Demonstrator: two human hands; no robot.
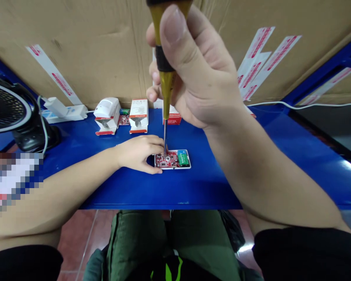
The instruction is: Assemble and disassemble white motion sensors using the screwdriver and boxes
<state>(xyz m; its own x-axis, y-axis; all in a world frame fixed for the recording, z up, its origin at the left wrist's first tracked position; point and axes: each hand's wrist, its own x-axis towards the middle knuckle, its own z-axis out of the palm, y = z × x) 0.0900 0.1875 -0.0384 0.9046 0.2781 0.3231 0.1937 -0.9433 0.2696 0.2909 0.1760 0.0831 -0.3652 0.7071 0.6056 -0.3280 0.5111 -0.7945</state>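
Table: blue, one. Fan: black, at the table's left end. Right hand: raised, closed round the handle of a screwdriver, yellow and black, shaft pointing down; tip contact cannot be told. Left hand: low, thumb and fingers clasping the left end of an open device, flat on the table, red board exposed. Battery: green and blue, in the device's right end.

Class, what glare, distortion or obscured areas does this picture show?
Head view: white glare streaks the glossy blue tabletop far right; head view: the bare right hand, near the lens, looms large; head view: mosaic blocks obscure part of the left edge.
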